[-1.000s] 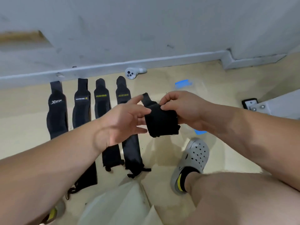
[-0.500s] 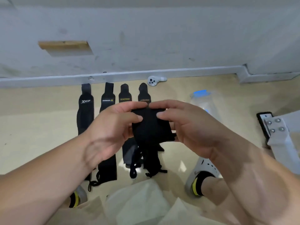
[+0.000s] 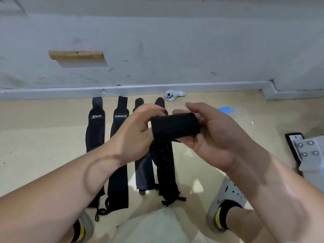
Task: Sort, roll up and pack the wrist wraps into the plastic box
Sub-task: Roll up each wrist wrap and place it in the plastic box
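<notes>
Black fabric fills the middle of my view: a rolled wrist wrap (image 3: 175,126) held up above the floor (image 3: 43,137), between my two hands. My left hand (image 3: 135,135) grips its left end, fingers (image 3: 149,109) curled over the top and closed on the roll. My right hand (image 3: 215,135) cups the right end from below and behind, its fingers (image 3: 194,106) partly open and blurred, the thumb under the roll. A loose tail of the wrap hangs down from the left end.

Below, four flat wrist wraps lie side by side on the floor, pointing toward the wall: the Xtep wrap (image 3: 95,130) at far left, the second wrap (image 3: 120,155) just beside it, then the third wrap (image 3: 143,172) and the fourth wrap (image 3: 166,176), both partly hidden by my hands. A white controller (image 3: 172,95) rests against the baseboard. I can make out a blue patch (image 3: 224,109) beyond my right hand, but not clearly what it belongs to. A grey clog (image 3: 228,195) shows at lower right.
</notes>
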